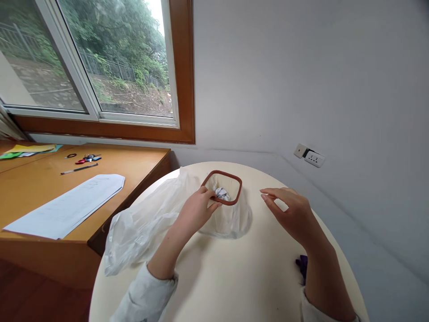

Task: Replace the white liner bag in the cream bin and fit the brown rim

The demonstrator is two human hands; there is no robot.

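A small wastebasket [238,197] with a brown squarish rim stands on the round table. A translucent white plastic bag [144,228] lines it and spreads out over the tabletop to the left. Inside the basket lies a crumpled piece of printed paper [221,193]. My left hand [197,208] grips the near-left part of the rim, thumb outside and fingers over the edge. To the right of the basket, my right hand [291,208] hovers above the table, thumb and index fingertips brought together in a loose pinch. Nothing shows between them.
A dark purple item [302,268] lies by my right forearm, partly hidden. On the wooden desk [144,154] at left are white paper sheets [70,203], a pen [79,169], keys [90,158] and coloured papers [30,150]. A wall with a socket [314,158] rises behind the table.
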